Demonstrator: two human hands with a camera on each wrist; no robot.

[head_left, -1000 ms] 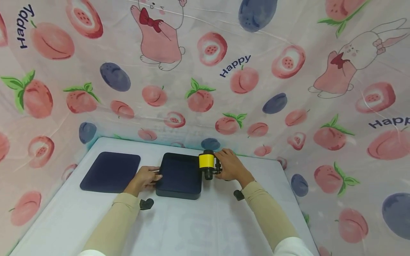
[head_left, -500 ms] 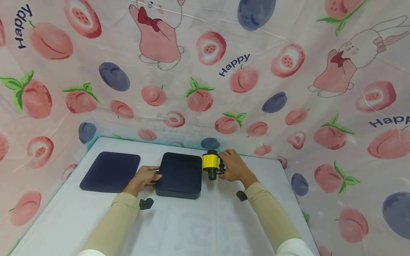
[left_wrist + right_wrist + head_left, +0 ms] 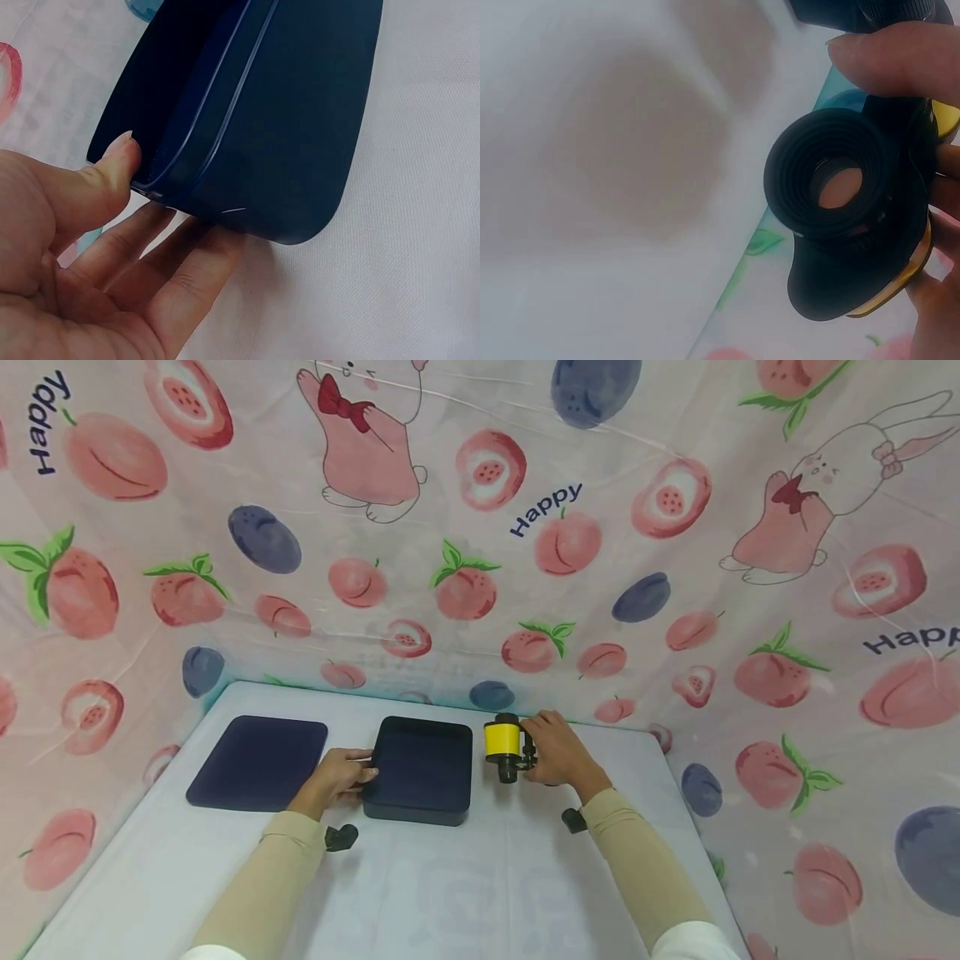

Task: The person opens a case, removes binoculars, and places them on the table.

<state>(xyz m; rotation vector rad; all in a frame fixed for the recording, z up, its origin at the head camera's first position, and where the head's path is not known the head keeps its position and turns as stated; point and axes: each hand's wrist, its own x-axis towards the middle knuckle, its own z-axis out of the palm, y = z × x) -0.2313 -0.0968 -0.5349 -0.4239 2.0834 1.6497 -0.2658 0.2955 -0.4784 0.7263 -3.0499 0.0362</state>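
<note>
Yellow-and-black binoculars [image 3: 503, 744] are in my right hand [image 3: 558, 750], just right of the dark box in the head view. In the right wrist view, my thumb [image 3: 900, 60] lies across the middle of the binoculars, and a round black eyepiece [image 3: 829, 172] faces the camera. My left hand [image 3: 339, 779] pinches the left wall of the open dark box [image 3: 422, 817]. The left wrist view shows the thumb [image 3: 120, 169] over the rim, with the other fingers [image 3: 191, 289] against the outside and underneath. The inside of the box is dark.
A flat dark panel with rounded corners [image 3: 255, 764] lies on the white table [image 3: 420, 893], left of the box. Small black pieces [image 3: 341, 837] show by both wrists. A fruit-and-rabbit patterned sheet [image 3: 420, 660] rises behind the table and along its sides.
My right hand has moved right with the binoculars, from overlapping the box's right edge to a small gap beside it. The left hand and the box stay in place.
</note>
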